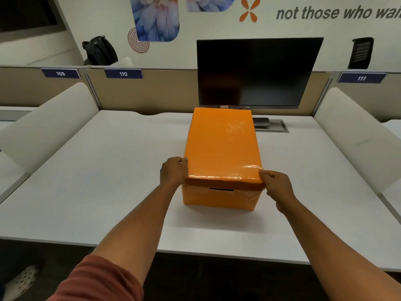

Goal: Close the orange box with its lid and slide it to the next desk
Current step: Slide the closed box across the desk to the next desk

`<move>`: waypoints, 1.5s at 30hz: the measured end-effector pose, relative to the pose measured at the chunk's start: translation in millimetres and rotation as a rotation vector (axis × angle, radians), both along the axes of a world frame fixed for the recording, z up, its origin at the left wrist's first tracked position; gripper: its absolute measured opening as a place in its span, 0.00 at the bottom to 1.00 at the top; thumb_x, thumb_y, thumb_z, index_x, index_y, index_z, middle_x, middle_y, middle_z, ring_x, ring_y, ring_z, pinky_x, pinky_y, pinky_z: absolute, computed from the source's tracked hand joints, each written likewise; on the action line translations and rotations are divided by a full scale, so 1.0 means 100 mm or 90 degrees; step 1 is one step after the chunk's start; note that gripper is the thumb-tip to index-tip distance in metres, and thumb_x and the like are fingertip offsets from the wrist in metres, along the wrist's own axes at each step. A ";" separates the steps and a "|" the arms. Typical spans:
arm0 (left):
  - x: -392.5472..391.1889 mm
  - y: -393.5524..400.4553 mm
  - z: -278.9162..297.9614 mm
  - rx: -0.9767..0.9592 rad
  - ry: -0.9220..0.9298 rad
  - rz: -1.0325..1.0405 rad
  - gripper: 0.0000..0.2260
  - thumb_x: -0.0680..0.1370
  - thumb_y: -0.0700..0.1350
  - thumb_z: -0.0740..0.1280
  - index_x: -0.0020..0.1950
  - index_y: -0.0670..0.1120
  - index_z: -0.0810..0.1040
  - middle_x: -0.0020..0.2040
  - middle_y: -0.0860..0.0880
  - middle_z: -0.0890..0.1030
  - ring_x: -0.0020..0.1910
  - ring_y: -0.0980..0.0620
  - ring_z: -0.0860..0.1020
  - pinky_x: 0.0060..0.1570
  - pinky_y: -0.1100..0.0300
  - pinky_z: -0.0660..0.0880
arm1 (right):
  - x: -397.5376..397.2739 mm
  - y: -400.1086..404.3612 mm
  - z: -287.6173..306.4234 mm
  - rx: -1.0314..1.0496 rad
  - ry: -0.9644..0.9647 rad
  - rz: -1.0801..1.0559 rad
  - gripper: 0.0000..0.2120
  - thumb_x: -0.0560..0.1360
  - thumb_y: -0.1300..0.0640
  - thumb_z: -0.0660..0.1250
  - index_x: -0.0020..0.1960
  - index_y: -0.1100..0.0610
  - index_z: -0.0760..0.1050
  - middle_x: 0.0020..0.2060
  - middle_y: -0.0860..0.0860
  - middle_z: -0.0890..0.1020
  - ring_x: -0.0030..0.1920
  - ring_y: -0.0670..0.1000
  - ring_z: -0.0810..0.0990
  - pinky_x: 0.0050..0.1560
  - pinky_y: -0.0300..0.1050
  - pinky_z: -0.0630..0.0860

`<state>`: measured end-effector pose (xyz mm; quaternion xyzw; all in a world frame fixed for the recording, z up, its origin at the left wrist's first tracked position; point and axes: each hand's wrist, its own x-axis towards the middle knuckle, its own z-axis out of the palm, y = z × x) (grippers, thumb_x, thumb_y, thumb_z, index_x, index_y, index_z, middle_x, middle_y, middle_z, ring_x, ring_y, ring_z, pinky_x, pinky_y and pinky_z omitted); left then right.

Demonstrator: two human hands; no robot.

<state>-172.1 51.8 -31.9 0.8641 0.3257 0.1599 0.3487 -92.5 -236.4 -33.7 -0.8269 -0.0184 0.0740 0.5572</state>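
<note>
your forearms reach in from the near edge of the surface (pixel 108 170), one to each near corner of the lid (pixel 221 144). your left hand (pixel 173 171) curls its fingers (pixel 183 160) around the lid's left near corner, thumb on top; your right hand (pixel 276 184) pinches the right near corner, its fingers (pixel 265 173) pressed to the rim. holding both corners like this looks meant to seat the lid evenly. it appears already down over the orange box (pixel 219 197), which stands about mid-surface, long side running away from you towards the dark monitor (pixel 258 72) at the far edge. low white dividers (pixel 50 124) flank the surface, so sliding it to the next desk will probably mean going around one.
</note>
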 end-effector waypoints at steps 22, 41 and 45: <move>0.58 0.30 0.11 -0.022 0.024 -0.067 0.23 0.80 0.59 0.59 0.70 0.48 0.71 0.66 0.44 0.77 0.61 0.42 0.77 0.58 0.47 0.74 | 0.82 0.30 0.23 -0.224 -0.087 0.071 0.26 0.80 0.44 0.61 0.74 0.54 0.66 0.70 0.58 0.72 0.67 0.61 0.74 0.64 0.61 0.72; 1.62 0.35 0.32 0.189 0.133 -0.110 0.16 0.82 0.48 0.58 0.67 0.43 0.72 0.62 0.42 0.79 0.56 0.42 0.78 0.51 0.52 0.73 | 2.00 0.96 0.38 -0.562 -0.251 0.365 0.27 0.80 0.42 0.56 0.73 0.57 0.65 0.75 0.55 0.66 0.69 0.59 0.71 0.65 0.59 0.71; 1.66 0.45 0.29 0.234 0.172 -0.105 0.16 0.81 0.45 0.59 0.68 0.44 0.73 0.61 0.43 0.80 0.55 0.42 0.79 0.53 0.50 0.75 | 2.04 0.97 0.25 -0.572 -0.269 0.347 0.28 0.80 0.41 0.55 0.74 0.56 0.64 0.76 0.55 0.65 0.70 0.59 0.70 0.65 0.61 0.70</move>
